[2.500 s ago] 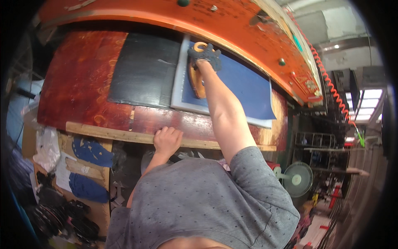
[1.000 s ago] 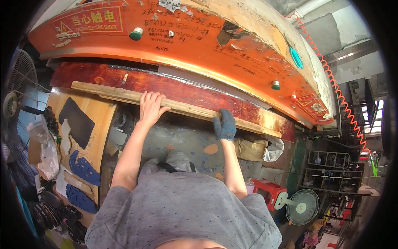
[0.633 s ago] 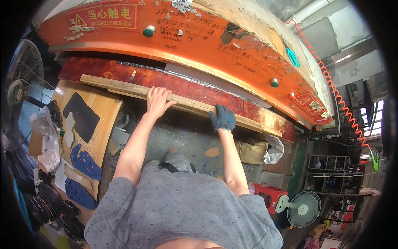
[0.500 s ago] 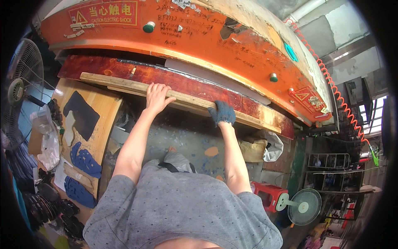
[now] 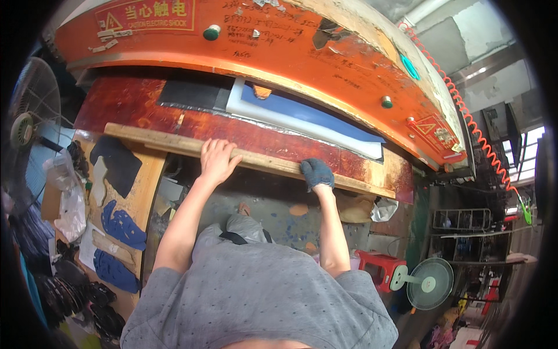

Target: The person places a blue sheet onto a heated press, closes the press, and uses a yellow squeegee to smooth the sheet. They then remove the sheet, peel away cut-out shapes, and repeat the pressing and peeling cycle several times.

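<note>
A long wooden bar (image 5: 264, 161) runs along the front edge of a red-brown sliding board (image 5: 125, 99). My bare left hand (image 5: 217, 161) grips the bar near its middle, fingers over the top and thumb out to the side. Farther right, my right hand (image 5: 317, 173), in a dark blue glove, is closed round the same bar. On the board lie a black sheet (image 5: 192, 96), a white sheet (image 5: 236, 100) and a blue sheet (image 5: 314, 113) with a small orange piece (image 5: 262, 92) on it. Their far parts are hidden under the orange machine (image 5: 279, 55).
On the left, a wooden table (image 5: 152, 177) holds dark blue cut pieces (image 5: 123, 227) and a black sheet piece; a large fan (image 5: 23, 128) stands beyond it. At right are a red stool (image 5: 375, 270), a smaller fan (image 5: 429, 284) and a coiled red hose (image 5: 474, 128).
The board has slid out toward me from under the orange machine, with both hands on its bar. More of the black and white sheets shows, and the blue sheet has come into view.
</note>
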`<act>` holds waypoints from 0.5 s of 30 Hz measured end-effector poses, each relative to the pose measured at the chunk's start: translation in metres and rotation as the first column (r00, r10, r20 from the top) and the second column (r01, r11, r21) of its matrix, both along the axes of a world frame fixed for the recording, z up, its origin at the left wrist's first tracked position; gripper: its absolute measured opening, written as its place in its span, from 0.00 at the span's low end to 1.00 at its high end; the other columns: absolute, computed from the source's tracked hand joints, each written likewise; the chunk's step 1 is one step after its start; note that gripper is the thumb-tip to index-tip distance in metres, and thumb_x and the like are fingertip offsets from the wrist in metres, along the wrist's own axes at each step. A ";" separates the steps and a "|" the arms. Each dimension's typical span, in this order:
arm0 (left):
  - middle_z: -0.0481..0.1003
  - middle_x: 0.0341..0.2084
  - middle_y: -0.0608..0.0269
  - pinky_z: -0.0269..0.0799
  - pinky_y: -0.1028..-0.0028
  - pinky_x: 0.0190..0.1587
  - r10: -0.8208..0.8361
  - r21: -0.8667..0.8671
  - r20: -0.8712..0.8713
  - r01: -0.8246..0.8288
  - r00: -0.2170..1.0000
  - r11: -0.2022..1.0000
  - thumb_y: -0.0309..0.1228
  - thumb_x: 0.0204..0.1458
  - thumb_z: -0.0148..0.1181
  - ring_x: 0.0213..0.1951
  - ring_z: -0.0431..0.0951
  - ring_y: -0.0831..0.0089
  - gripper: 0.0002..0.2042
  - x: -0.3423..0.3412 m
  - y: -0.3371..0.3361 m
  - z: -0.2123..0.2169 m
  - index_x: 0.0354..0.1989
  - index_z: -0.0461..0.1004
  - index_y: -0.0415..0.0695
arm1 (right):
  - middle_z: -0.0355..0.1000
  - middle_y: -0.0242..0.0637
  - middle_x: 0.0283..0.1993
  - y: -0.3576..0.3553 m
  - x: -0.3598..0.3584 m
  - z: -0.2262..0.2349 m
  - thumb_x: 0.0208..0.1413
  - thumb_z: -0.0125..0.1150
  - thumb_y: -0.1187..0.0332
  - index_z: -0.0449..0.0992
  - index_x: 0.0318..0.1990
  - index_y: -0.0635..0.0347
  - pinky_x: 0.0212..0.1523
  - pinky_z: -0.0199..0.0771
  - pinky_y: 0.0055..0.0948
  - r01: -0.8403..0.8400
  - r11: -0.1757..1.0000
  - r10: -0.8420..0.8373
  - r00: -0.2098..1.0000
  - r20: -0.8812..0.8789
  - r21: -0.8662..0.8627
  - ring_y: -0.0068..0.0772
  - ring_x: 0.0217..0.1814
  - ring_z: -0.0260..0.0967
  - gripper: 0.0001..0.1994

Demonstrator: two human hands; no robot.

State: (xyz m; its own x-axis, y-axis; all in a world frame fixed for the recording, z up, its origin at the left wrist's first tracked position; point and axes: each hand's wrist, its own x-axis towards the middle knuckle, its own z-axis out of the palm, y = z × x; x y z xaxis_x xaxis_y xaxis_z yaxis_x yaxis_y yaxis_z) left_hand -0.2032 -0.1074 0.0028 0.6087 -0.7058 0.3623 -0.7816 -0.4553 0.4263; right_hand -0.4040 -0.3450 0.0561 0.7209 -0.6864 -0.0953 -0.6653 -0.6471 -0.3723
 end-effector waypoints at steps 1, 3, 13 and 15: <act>0.73 0.39 0.61 0.54 0.59 0.60 -0.008 0.002 -0.018 0.008 1.000 1.000 0.43 0.49 0.61 0.49 0.69 0.64 0.15 -0.004 0.006 0.001 0.41 0.77 0.49 | 0.76 0.45 0.41 -0.003 -0.001 0.006 0.54 0.53 0.51 0.80 0.39 0.54 0.48 0.70 0.39 0.031 0.998 -0.033 0.999 0.034 0.045 0.46 0.45 0.73 0.18; 0.73 0.37 0.62 0.55 0.60 0.58 -0.017 0.016 -0.065 0.018 0.998 1.000 0.43 0.49 0.61 0.48 0.69 0.64 0.14 -0.012 0.017 0.001 0.39 0.77 0.49 | 0.77 0.45 0.37 -0.015 0.001 0.020 0.52 0.54 0.52 0.80 0.38 0.54 0.45 0.70 0.37 0.107 0.982 -0.116 0.992 0.053 0.159 0.43 0.41 0.74 0.17; 0.72 0.20 0.67 0.62 0.64 0.33 0.124 -0.090 0.015 -0.122 0.992 0.988 0.40 0.47 0.62 0.28 0.73 0.66 0.11 -0.055 0.055 -0.004 0.18 0.76 0.50 | 0.74 0.50 0.49 -0.091 0.070 0.021 0.54 0.52 0.52 0.79 0.44 0.55 0.51 0.69 0.43 0.328 0.936 -0.252 0.881 0.401 -0.131 0.51 0.51 0.71 0.20; 0.71 0.19 0.67 0.63 0.64 0.32 0.123 -0.118 0.002 -0.122 0.992 0.985 0.40 0.46 0.63 0.27 0.73 0.66 0.11 -0.065 0.065 -0.004 0.17 0.76 0.50 | 0.73 0.50 0.50 -0.091 0.068 0.012 0.55 0.54 0.53 0.79 0.45 0.56 0.52 0.69 0.43 0.251 0.938 -0.180 0.942 0.284 -0.238 0.53 0.52 0.70 0.19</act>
State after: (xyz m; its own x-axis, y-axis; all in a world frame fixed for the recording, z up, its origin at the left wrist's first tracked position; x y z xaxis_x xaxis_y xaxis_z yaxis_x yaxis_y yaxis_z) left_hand -0.2685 -0.0420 -0.0011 0.6844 -0.5782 0.4442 -0.7270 -0.4953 0.4755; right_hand -0.3357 -0.4364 0.0685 0.5278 -0.8021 0.2795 -0.7058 -0.5972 -0.3810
